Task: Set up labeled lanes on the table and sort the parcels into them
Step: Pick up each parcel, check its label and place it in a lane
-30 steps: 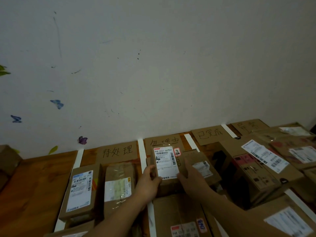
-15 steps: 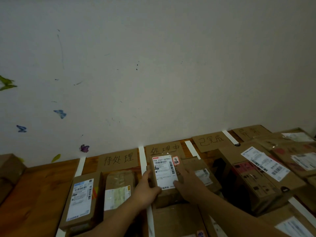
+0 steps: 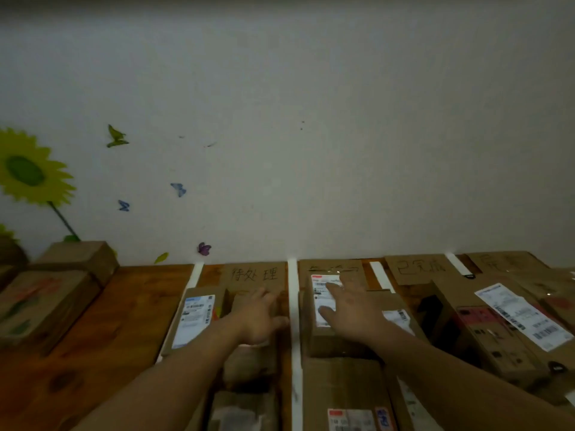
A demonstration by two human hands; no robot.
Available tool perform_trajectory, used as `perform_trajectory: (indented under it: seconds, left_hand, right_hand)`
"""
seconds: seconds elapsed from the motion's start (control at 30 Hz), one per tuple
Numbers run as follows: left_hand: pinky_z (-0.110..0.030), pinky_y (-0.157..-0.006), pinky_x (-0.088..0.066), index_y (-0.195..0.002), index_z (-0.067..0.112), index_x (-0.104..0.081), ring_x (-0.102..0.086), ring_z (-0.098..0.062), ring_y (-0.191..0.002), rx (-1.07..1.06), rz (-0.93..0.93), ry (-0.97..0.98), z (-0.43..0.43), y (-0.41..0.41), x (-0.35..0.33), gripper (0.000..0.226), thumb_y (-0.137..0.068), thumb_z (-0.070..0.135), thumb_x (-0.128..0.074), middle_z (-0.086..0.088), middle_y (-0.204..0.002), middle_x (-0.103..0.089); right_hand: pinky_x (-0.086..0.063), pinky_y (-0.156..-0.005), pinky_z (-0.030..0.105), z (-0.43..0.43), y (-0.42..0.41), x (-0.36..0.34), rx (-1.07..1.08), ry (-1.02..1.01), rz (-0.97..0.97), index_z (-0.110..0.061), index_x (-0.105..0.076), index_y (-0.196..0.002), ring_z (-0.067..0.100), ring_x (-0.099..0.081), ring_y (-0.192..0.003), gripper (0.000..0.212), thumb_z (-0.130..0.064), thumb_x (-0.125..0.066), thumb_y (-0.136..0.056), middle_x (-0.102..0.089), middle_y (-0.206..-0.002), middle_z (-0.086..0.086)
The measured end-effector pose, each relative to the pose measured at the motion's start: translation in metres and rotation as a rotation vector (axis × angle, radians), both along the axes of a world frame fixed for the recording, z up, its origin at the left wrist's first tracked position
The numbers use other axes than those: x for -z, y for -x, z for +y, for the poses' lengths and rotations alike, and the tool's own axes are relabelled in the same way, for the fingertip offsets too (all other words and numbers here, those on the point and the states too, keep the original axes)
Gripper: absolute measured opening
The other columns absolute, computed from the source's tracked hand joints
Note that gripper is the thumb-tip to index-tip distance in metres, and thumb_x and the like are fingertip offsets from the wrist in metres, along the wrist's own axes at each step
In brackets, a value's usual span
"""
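- Our right hand [image 3: 348,309] rests, fingers spread, on the parcel [image 3: 326,340]; its long axis points at the wall [image 3: 311,150].
- Our left hand [image 3: 258,315], fingers loose, sits beyond the tape [image 3: 294,306].

A single view is given, taken from a camera worn on the head and aimed forward and only slightly down. Most of the frame is filled by the white wall [image 3: 311,119]. The wooden table [image 3: 124,306] and its parcels [image 3: 510,318] are seen close, along the lower part, with the left hand [image 3: 258,315] and right hand [image 3: 351,312] extended in from the bottom edge
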State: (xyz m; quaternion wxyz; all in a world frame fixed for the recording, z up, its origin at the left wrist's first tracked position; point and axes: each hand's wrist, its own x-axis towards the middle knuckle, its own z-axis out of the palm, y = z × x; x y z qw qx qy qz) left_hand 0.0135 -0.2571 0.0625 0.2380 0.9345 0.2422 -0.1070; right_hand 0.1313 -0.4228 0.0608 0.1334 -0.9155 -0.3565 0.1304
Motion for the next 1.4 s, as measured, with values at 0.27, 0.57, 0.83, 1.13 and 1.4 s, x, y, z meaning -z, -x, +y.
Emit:
perform_trajectory:
  seconds: [0.27,0.57,0.83,1.13,1.4]
  left_hand:
    - [-0.037,-0.119,-0.004,-0.151,0.025,-0.009,0.002,-0.028,-0.146,-0.2,0.063,-0.188,0.124,0.168,-0.023,0.072,-0.094,0.046,-0.046,-0.009,-0.159,-0.004]
    - [-0.04,-0.117,-0.008,-0.152,0.026,-0.008,0.002,-0.031,-0.146,-0.497,0.069,-0.097,0.254,0.396,-0.043,0.077,-0.092,0.05,-0.05,-0.007,-0.159,-0.001]
    - [-0.041,-0.117,-0.011,-0.151,0.03,-0.01,0.001,-0.029,-0.146,-0.64,0.019,0.016,0.344,0.496,-0.03,0.075,-0.091,0.047,-0.052,-0.005,-0.16,0.0]
    - [-0.042,-0.118,-0.009,-0.151,0.029,-0.011,0.002,-0.029,-0.146,-0.678,0.114,0.075,0.452,0.473,0.014,0.075,-0.091,0.046,-0.053,-0.005,-0.16,0.0]
    - [-0.041,-0.118,-0.012,-0.15,0.028,-0.012,-0.001,-0.031,-0.146,-0.546,0.211,0.08,0.541,0.426,0.059,0.076,-0.09,0.049,-0.053,-0.012,-0.159,-0.002]
  right_hand:
    - [-0.024,-0.115,0.04,0.123,0.101,-0.023,-0.247,0.019,-0.012,-0.019,-0.033,-0.147,0.028,-0.026,-0.14,0.061,-0.049,-0.042,-0.095,-0.029,-0.154,0.008]
    - [-0.024,-0.112,0.032,0.285,0.28,-0.025,-0.379,0.017,0.082,-0.015,-0.028,-0.15,0.028,-0.027,-0.141,0.065,-0.049,-0.044,-0.096,-0.028,-0.155,0.011]
    - [-0.027,-0.113,0.035,0.395,0.358,-0.007,-0.482,0.123,0.095,-0.02,-0.027,-0.15,0.032,-0.029,-0.14,0.067,-0.053,-0.045,-0.094,-0.03,-0.153,0.013]
    - [-0.03,-0.11,0.031,0.517,0.351,0.035,-0.491,0.094,0.213,-0.02,-0.027,-0.15,0.024,-0.035,-0.135,0.062,-0.046,-0.044,-0.097,-0.031,-0.153,0.007]
    - [-0.039,-0.108,0.044,0.576,0.343,0.089,-0.208,0.098,0.513,-0.029,0.002,-0.153,0.032,-0.035,-0.137,0.087,-0.045,-0.057,-0.091,-0.013,-0.158,0.013]
